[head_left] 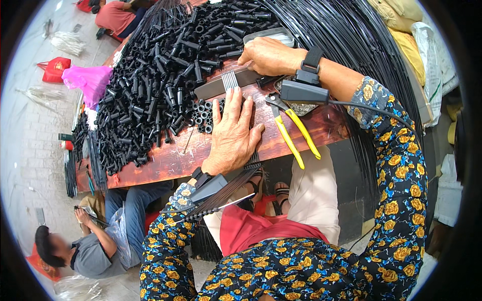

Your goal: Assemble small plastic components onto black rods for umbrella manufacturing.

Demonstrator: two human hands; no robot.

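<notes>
We judge the row of thin rods [229, 79] as partly done: its tips lie side by side across the grey metal bar [210, 89], while the heap of black tubular fittings [150, 90] lies loose. Our left hand [233, 133] lies flat on the row, fingers extended, thumb apart. Our right hand [268, 55] curls by the bar; whether it pinches anything, we cannot tell.

Crowded reddish table [170, 155]

A heap of black tubes [150, 95] covers it from left to top centre of the frame; small dark rings [202, 115] sit near centre, yellow-handled pliers [302, 131] right of them, long black rods [331, 30] upper right.
</notes>
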